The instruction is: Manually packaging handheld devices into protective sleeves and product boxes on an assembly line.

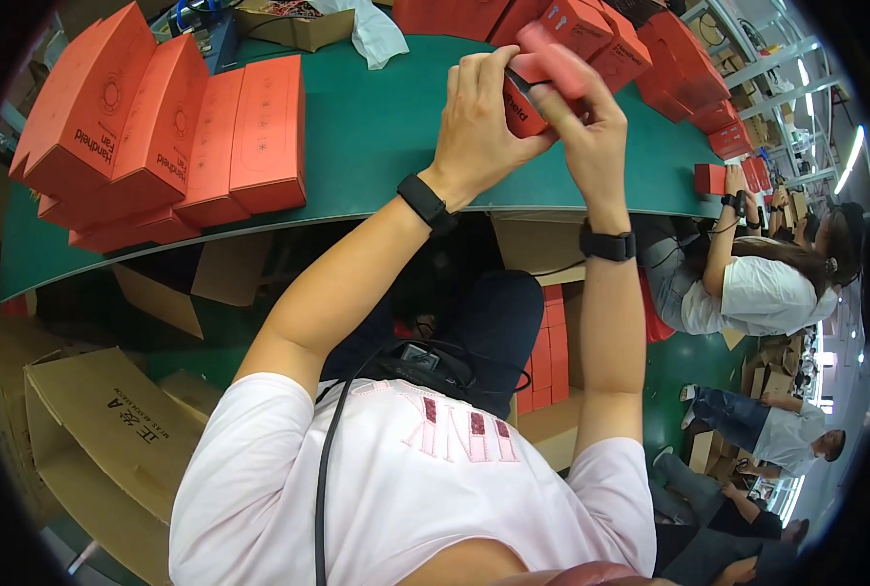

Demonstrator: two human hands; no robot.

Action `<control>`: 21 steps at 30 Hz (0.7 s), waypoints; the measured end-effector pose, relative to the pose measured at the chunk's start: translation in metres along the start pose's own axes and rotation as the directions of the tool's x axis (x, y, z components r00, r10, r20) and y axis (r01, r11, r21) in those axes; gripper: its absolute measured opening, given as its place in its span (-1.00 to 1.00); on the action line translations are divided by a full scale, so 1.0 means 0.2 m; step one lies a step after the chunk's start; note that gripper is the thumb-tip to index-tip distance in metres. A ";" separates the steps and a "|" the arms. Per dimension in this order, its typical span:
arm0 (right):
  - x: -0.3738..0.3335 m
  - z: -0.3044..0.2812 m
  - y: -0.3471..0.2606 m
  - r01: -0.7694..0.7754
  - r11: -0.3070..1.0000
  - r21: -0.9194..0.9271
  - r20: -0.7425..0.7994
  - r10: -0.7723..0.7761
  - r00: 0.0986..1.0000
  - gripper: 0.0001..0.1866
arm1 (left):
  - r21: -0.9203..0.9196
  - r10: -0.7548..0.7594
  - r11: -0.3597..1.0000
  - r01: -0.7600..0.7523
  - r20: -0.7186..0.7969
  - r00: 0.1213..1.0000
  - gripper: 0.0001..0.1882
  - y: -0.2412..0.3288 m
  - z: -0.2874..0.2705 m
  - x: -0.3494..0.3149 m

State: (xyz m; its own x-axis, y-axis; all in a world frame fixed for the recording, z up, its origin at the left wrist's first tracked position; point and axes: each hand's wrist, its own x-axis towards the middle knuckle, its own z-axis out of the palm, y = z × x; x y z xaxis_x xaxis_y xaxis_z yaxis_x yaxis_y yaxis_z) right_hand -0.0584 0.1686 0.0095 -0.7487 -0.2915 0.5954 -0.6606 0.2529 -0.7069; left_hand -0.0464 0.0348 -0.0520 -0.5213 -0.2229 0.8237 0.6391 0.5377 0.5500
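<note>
My left hand is closed round a small red carton, which is tilted above the green table; a dark gap shows at its upper end. My right hand is just right of it, with the thumb by the carton and the fingers bent round a pink, rounded, longish object. That object is smeared by motion, so its exact kind cannot be made out. The two hands nearly touch. Fingers hide part of the carton and of the pink object.
Stacked red cartons stand on the green table at the left, with more red cartons at the far right. A white plastic bag lies at the back. Brown cardboard boxes stand below left. A co-worker sits to the right.
</note>
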 end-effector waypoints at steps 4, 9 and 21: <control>-0.01 0.01 -0.06 0.149 0.906 -0.396 0.021 -0.153 0.988 -0.60 | -0.035 -0.062 0.998 0.061 -0.015 0.998 -0.05 0.03 0.02 -0.02; -0.02 0.03 -0.05 0.141 0.908 -0.395 0.044 -0.135 0.990 -0.61 | -0.066 -0.177 0.982 0.177 0.018 0.984 0.00 0.00 0.06 -0.07; 0.39 -0.06 0.04 0.258 0.707 -0.658 0.387 0.023 0.922 -0.05 | -0.001 -0.177 0.982 0.188 0.337 0.925 -0.10 0.06 -0.34 -0.41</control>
State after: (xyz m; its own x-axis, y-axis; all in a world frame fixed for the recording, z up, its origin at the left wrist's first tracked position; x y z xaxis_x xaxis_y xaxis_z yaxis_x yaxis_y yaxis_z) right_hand -0.1217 0.1585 0.0542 -0.6839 -0.6197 0.3851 -0.6972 0.7105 -0.0948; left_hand 0.0433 0.0040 -0.1025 -0.7859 -0.0273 0.6177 0.5297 0.4856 0.6954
